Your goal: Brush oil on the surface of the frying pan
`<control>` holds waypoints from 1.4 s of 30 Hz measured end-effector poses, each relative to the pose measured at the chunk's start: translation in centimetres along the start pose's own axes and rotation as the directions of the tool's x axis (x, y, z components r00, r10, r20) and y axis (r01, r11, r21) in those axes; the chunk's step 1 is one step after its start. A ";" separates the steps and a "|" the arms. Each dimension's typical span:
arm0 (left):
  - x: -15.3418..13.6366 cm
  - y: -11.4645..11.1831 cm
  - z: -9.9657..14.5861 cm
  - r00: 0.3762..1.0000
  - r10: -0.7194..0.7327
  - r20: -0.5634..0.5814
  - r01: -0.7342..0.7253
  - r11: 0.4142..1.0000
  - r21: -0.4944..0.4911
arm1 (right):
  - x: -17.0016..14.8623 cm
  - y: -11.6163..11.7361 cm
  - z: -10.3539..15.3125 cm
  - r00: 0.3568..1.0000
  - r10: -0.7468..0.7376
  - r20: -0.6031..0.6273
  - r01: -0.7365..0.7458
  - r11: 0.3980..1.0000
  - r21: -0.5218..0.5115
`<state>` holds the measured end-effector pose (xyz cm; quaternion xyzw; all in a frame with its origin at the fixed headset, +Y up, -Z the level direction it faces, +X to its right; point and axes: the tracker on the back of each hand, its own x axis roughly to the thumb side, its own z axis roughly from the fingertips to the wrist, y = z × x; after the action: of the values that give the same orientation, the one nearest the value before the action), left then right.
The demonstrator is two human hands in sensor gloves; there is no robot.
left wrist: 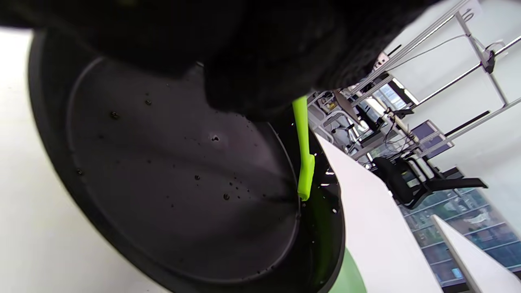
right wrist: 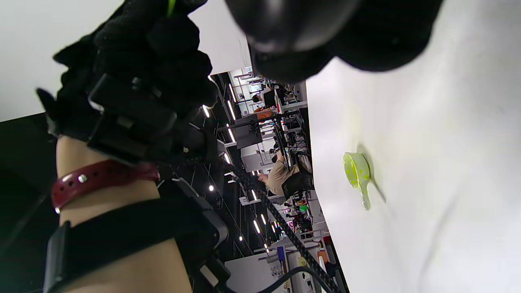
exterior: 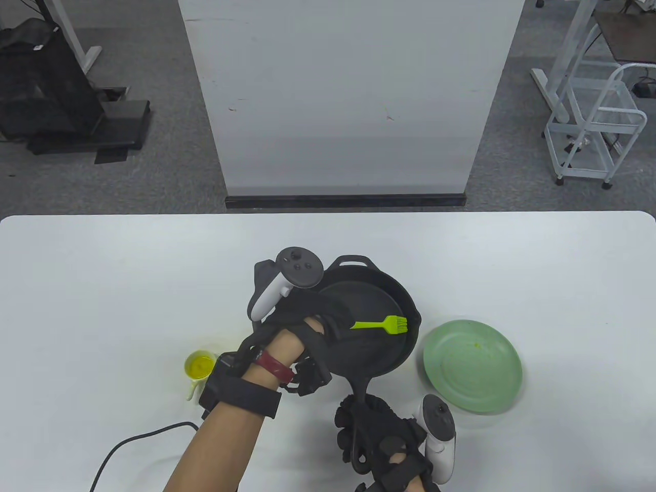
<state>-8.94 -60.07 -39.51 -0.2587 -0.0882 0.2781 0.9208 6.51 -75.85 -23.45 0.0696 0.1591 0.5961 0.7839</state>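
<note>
The frying pan (exterior: 376, 328) sits between my two hands, a round black cast-iron piece with a dull, slightly grainy floor and a raised wall. In the left wrist view its floor (left wrist: 179, 175) is speckled with small shiny droplets, and the wall by the brush looks wet and glossy. A loop handle sticks out on the far side and a long straight handle runs back toward my right hand (exterior: 382, 441).

My right hand is wrapped around that long handle, fingers curled closed over it. My left hand (exterior: 302, 320) reaches over the near-left part of the pan and grips the stem of a brush (exterior: 382, 324), fingers closed on it. The brush is bright lime green, smooth and plastic-looking, with a thin flat stem and a short comb of bristles. The bristles lie against the pan's far-right side, close to the wall.

Just left of my left wrist stands a small cup (exterior: 200, 367), pale yellow-green, holding yellow liquid. To the right of the pan, beyond my right hand's thumb side, lies a round matte green plate (exterior: 472, 365) with a few yellow specks. Everything rests on a smooth white table (exterior: 102, 287), and a black cable (exterior: 128, 446) trails beside my left forearm.
</note>
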 end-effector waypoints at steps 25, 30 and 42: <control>-4.5 3.2 2.0 0.971 -0.195 -0.136 0.198 0.980 0.013 | 0.2 -0.5 0.2 1.000 0.007 0.001 -0.007 1.000 -0.027; -5.1 3.9 2.9 0.958 -0.234 -0.163 0.243 0.969 0.037 | 0.2 -0.5 0.2 1.000 0.009 -0.001 -0.009 0.999 -0.032; -4.1 4.9 6.1 0.844 -0.469 -0.261 0.516 0.843 0.154 | 0.1 -0.4 0.2 1.000 0.015 -0.007 -0.015 0.999 -0.038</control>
<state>-16.48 -56.29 -36.99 -0.1529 -0.0220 0.0097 0.9880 7.01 -75.88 -23.37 0.0542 0.1498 0.6051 0.7800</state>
